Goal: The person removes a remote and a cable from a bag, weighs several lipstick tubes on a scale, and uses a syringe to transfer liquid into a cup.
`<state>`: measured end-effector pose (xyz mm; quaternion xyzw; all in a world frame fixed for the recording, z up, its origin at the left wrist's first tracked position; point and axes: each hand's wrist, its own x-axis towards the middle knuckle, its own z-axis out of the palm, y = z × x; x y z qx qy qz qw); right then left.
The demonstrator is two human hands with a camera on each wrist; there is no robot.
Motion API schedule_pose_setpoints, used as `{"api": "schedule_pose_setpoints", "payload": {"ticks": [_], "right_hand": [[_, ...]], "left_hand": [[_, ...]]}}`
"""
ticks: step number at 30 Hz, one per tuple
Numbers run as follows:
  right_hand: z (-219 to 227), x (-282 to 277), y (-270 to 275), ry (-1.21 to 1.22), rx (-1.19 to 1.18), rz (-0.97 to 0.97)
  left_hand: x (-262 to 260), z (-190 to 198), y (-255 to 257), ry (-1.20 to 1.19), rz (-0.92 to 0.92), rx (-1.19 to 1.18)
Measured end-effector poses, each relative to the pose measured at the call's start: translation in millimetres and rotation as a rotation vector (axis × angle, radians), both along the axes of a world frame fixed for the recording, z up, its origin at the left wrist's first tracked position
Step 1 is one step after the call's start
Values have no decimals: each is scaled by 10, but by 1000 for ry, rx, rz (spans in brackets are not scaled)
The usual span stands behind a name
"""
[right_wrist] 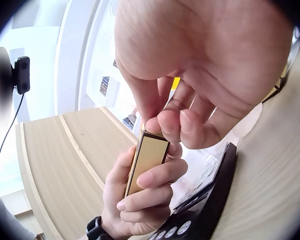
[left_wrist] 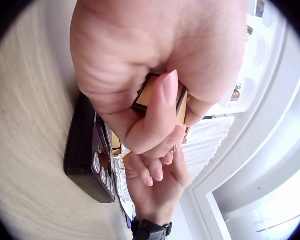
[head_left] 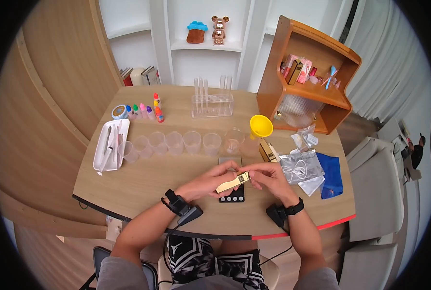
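Note:
A slim gold box with dark edges (head_left: 233, 182) is held above the table in the left hand (head_left: 205, 181), whose fingers curl round its length. The right hand (head_left: 269, 178) pinches the box's far end with thumb and fingertips. From the right wrist view, the gold box (right_wrist: 149, 161) stands tilted between the left hand (right_wrist: 142, 205) and the right hand's fingertips. Below the hands lies a black device with round silver buttons (head_left: 232, 198), partly hidden. In the left wrist view the left palm covers much of the box (left_wrist: 149, 94).
Several clear cups (head_left: 175, 143) stand in a row behind the hands, with a yellow funnel (head_left: 261, 126) on the right. Another gold box (head_left: 268, 151), silver bags (head_left: 300, 166) and a blue cloth (head_left: 330, 175) lie right. A white tray (head_left: 99, 153) holds tools at left.

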<state>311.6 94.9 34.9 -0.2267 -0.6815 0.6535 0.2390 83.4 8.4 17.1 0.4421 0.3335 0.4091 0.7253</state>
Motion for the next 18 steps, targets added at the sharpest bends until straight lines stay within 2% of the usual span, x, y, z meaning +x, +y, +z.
{"api": "schedule_pose_setpoints", "payload": {"ticks": [7, 14, 18], "right_hand": [[49, 13, 20, -35, -197, 121], [77, -33, 4, -94, -232, 122], [-1, -64, -28, 18, -223, 26]], "left_hand": [[-5, -21, -16, -7, -56, -19], [-1, 32, -24, 21, -44, -25], [-7, -40, -5, -80, -56, -27]]}}
